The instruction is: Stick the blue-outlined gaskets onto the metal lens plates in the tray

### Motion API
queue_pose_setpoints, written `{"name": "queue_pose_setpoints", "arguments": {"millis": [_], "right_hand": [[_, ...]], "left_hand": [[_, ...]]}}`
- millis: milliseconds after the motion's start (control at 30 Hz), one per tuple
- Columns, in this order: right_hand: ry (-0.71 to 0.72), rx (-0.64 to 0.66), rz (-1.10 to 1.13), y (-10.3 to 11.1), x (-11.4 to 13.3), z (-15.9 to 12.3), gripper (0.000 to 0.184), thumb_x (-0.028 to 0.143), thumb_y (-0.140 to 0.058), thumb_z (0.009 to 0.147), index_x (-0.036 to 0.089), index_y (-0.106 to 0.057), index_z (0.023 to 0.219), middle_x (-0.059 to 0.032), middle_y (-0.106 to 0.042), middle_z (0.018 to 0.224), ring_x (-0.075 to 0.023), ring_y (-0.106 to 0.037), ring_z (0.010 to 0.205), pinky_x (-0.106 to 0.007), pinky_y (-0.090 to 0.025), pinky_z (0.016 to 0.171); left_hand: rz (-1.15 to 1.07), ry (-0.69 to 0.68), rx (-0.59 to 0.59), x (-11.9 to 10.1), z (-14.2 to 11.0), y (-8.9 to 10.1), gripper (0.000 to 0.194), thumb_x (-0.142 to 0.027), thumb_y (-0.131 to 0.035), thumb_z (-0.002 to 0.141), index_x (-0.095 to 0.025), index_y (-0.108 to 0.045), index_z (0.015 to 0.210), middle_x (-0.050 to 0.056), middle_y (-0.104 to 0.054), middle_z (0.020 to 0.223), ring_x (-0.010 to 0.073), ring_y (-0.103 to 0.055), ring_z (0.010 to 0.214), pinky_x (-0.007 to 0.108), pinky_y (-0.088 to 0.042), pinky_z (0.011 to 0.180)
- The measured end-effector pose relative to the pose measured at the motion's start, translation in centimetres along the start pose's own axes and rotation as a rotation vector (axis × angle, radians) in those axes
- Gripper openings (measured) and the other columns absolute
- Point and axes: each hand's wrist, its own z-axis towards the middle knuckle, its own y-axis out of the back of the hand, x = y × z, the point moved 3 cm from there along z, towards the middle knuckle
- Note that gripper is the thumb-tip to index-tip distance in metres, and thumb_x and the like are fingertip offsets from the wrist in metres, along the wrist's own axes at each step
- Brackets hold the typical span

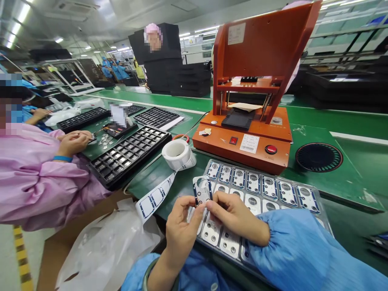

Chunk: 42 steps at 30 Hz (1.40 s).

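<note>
A small flat silver plate [202,190] with a dark-blue border, round holes and a larger cutout near its top is held upright before me. My left hand [182,222] pinches its lower left edge between thumb and fingers. My right hand [235,214] grips the lower right edge, thumb close to the left one. Beneath both hands lies a clear plastic tray [325,220] with rows of similar plates; the back row shows dark-blue borders, while those in front look plain silver. Left of the hands, a strip of blue-printed labels [156,198] trails from a white roll [178,154].
An orange press [242,139] stands behind the tray, with a round black vented disc [319,157] to its right. On the left, a co-worker in a pink sleeve [45,182] works by black compartment trays [130,153]. A white plastic bag [106,246] fills a box below.
</note>
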Motion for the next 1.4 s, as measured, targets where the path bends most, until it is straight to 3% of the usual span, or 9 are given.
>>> {"name": "queue_pose_setpoints", "arguments": {"millis": [400, 700, 933, 1400], "right_hand": [[0.041, 0.002, 0.005, 0.2, 0.0, 0.1, 0.035, 0.039, -0.049, 0.092, 0.02, -0.042, 0.064, 0.0052, -0.053, 0.053, -0.0078, -0.046, 0.048, -0.02, -0.035, 0.048], [0.06, -0.012, -0.068, 0.4, 0.0, 0.0, 0.035, 0.038, -0.049, 0.092, 0.019, -0.044, 0.063, 0.006, -0.049, 0.053, -0.0077, -0.043, 0.05, -0.02, -0.032, 0.049], [0.048, -0.006, -0.071, 0.3, -0.3, 0.0, 0.034, 0.038, -0.048, 0.093, 0.019, -0.045, 0.064, 0.0042, -0.054, 0.056, -0.0085, -0.047, 0.051, -0.02, -0.034, 0.049], [0.023, -0.011, -0.057, 0.4, -0.3, 0.0, 0.035, 0.039, -0.049, 0.092, 0.02, -0.044, 0.063, 0.0038, -0.054, 0.054, -0.0094, -0.047, 0.051, -0.022, -0.034, 0.05]], "left_hand": [[0.012, -0.263, -0.097, 0.2, -0.9, -1.1, 0.015, -0.017, -0.06, 0.085, -0.022, -0.055, 0.098, 0.0, -0.063, 0.086, 0.0118, -0.065, 0.079, 0.023, -0.057, 0.071], [-0.01, -0.257, -0.149, 0.3, -1.1, -1.5, 0.014, -0.017, -0.06, 0.085, -0.023, -0.055, 0.097, 0.0, -0.063, 0.087, 0.0118, -0.065, 0.079, 0.024, -0.058, 0.073], [-0.087, -0.212, -0.083, -0.5, -0.5, -1.5, 0.049, -0.013, -0.059, 0.085, -0.026, -0.04, 0.128, -0.003, -0.061, 0.078, 0.0099, -0.065, 0.07, 0.022, -0.057, 0.066], [-0.111, -0.197, -0.068, -0.4, -0.4, -1.6, 0.046, -0.009, -0.058, 0.084, -0.024, -0.045, 0.125, -0.004, -0.06, 0.077, 0.008, -0.065, 0.07, 0.017, -0.055, 0.065]]}}
